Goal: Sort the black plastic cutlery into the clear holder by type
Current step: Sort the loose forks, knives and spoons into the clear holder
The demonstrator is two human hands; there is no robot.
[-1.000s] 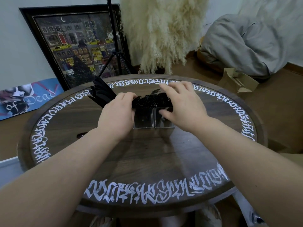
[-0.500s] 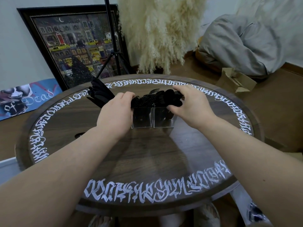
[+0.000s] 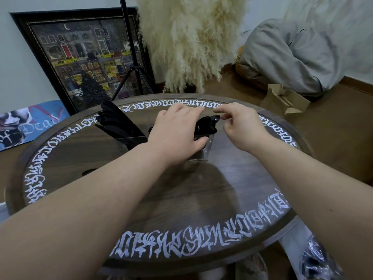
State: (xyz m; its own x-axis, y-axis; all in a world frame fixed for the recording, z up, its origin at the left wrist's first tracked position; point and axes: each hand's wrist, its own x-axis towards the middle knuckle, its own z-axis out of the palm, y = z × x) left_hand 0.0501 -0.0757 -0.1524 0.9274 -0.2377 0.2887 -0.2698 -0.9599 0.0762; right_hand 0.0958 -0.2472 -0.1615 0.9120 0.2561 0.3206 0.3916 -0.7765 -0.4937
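Nearest to us, our two bare forearms reached forward over a round dark wooden table point(image 3: 201, 199) with white lettering painted around its rim. Our left hand point(image 3: 177, 134) lay spread over the middle of the clear holder point(image 3: 203, 150), fingers fairly straight and pointing away from us, thumb resting on the holder's near right top edge, so most of the holder was hidden beneath it. Just right of that hand, a bunch of black cutlery point(image 3: 207, 124) stood in the holder's right compartment, heads up; we could not tell its type. Our right hand point(image 3: 242, 126) hovered just beside that bunch, fingers curled, thumb and forefinger brought together at the tip of the topmost piece, apparently pinching it, though the contact was too small to be sure of. On the left of the holder, a fan of black knives point(image 3: 117, 122) leaned out to the left from the left compartment. Beyond the table, a framed painting point(image 3: 86, 57) of a night street leaned on the wall with a black tripod point(image 3: 133, 67) in front of it, a pale bunch of pampas grass point(image 3: 191, 41) rose in the middle, a grey cushion point(image 3: 286, 55) lay at the right, and a torn brown paper bag point(image 3: 284, 98) sat on the floor near it.
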